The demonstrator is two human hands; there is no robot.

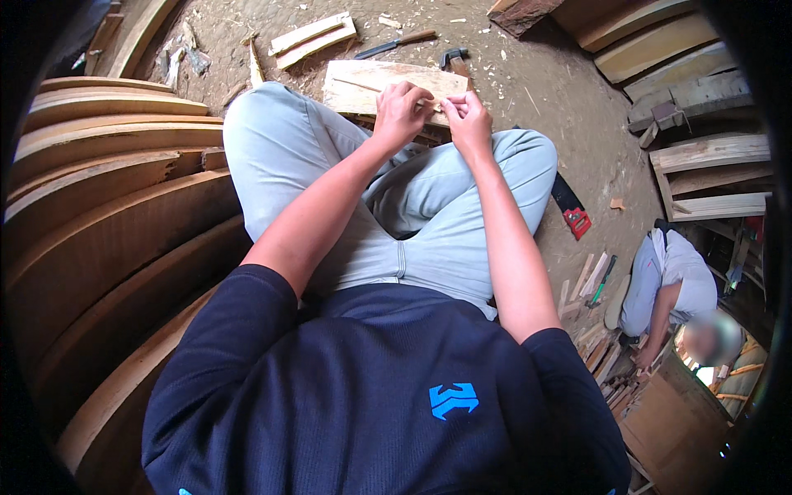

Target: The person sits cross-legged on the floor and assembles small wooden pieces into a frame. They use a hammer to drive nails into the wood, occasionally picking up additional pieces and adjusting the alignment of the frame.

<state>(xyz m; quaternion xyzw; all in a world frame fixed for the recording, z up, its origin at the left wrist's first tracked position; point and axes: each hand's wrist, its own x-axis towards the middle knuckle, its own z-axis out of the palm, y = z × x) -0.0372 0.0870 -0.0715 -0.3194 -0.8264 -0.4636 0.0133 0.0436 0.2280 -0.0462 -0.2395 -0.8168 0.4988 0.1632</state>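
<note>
Both of my hands meet over a pale wooden board (351,97) that lies on the ground in front of my crossed legs. My left hand (400,114) is closed, with its fingertips bent toward the right one. In a pinch, my right hand (469,122) comes within a finger's width of it. A tiny pale bit shows between the fingertips, too small to name. Just beyond the board rests a hammer (454,56), its handle running down behind the board's right end. A dark flat-bladed tool with a wooden handle (419,36) lies farther off.
A slotted wood piece (313,40) lies beyond the board. By my right knee is a red-handled saw (576,221). Curved planks (124,140) are stacked at my left, wooden frames (714,153) at right. Another person (681,268) bends over wood strips at right. Shavings litter the dirt floor.
</note>
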